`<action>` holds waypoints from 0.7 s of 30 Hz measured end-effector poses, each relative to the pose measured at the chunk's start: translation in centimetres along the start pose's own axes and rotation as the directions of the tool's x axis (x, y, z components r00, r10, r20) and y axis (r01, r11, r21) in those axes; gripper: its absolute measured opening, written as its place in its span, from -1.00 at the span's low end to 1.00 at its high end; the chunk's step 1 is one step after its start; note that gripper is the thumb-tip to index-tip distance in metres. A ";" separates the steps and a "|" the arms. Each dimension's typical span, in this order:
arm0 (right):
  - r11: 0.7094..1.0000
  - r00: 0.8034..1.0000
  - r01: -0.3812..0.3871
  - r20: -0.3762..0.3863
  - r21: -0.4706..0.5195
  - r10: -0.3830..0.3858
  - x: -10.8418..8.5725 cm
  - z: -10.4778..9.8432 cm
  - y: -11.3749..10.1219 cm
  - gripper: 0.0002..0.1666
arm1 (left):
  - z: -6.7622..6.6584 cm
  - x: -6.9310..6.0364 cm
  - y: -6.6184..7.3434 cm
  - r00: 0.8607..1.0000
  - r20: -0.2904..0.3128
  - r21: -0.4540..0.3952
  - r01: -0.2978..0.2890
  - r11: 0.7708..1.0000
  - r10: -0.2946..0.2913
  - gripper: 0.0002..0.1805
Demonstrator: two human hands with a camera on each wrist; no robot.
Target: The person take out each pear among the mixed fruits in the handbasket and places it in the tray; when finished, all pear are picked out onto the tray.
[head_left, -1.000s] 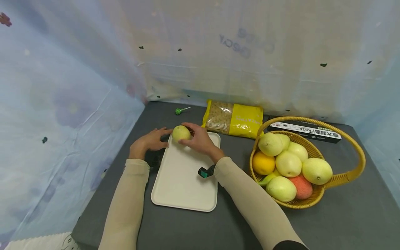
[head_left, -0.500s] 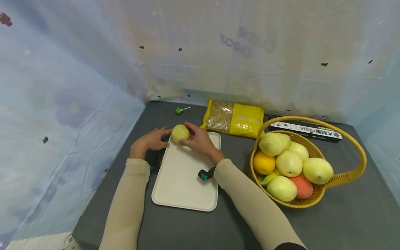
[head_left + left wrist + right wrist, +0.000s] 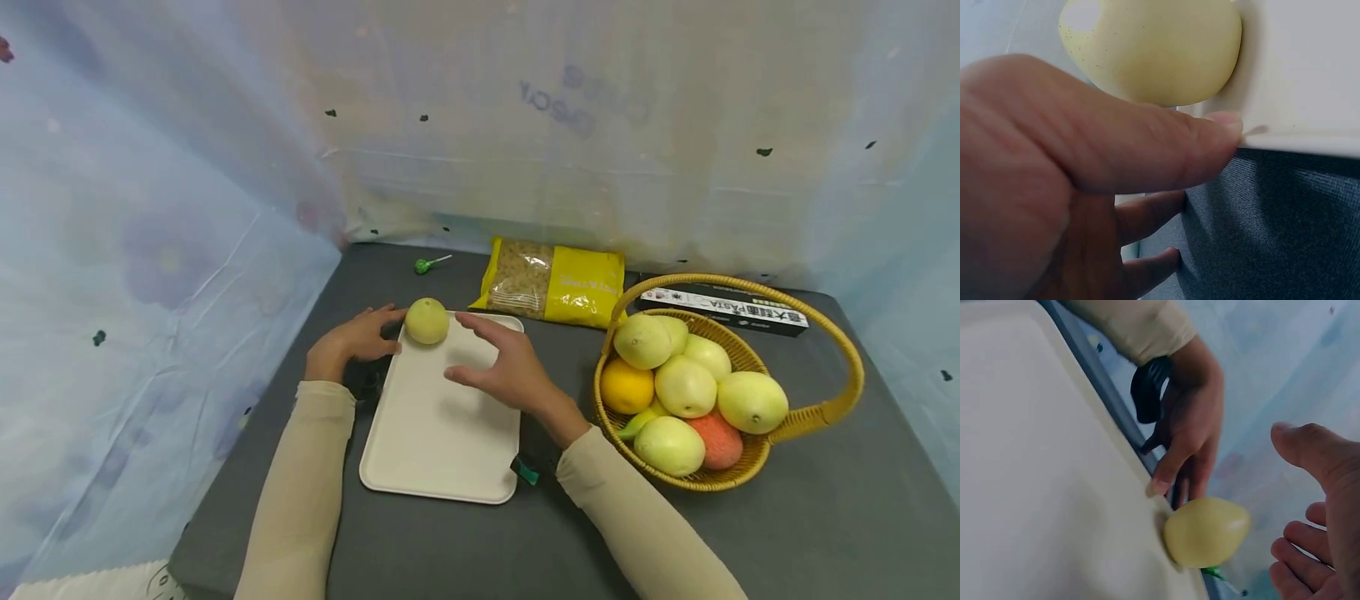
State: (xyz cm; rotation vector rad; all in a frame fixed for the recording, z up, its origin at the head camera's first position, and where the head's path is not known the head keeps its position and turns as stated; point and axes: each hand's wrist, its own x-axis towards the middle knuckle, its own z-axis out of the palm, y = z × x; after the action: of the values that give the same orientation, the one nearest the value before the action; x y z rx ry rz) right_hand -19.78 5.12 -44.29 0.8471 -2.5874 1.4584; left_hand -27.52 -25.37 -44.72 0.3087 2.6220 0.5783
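Observation:
A pale yellow-green pear sits on the far left corner of a white rectangular tray. My left hand is beside that corner, its thumb touching the tray's rim. The left wrist view shows that thumb just in front of the pear, with the other fingers apart below it. Over the tray, right of the pear, my right hand holds nothing, thumb and fingers spread. From the right wrist view, a gap lies between the right hand and the pear.
At right stands a handled wicker basket with several pale green fruits, an orange fruit and a red one. Behind the tray lie a yellow pasta bag, a black pasta box and a green lollipop.
My right hand has let go of the pear and drawn back toward the right and nearer me. The pear stays on the tray corner. My left hand keeps its place at the rim.

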 end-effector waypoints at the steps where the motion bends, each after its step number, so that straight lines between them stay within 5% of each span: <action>1: 1.000 1.000 0.015 -0.002 -0.015 -0.015 -0.7 -0.5 -0.3 -0.02 | 0.0 0.0 0.0 1.000 0.002 -0.003 -0.003 1.000 0.003 -0.15; 11: 0.984 0.989 0.140 -0.035 -0.109 -0.145 -7.4 -6.4 -2.3 0.07 | -0.5 -0.6 0.3 1.000 0.020 -0.022 -0.015 1.000 0.016 -0.14; 21: 0.978 0.978 0.063 -0.182 -0.200 -0.101 -14.2 -12.4 -2.0 0.15 | -0.4 -0.6 0.4 0.999 0.014 -0.036 -0.030 0.999 0.030 -0.15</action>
State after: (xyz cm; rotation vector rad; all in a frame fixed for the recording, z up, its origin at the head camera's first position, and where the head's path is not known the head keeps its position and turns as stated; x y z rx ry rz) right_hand -9.40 20.42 -40.17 0.7407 -2.4690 1.1798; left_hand -27.12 -25.38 -44.02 0.3407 2.5937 0.6296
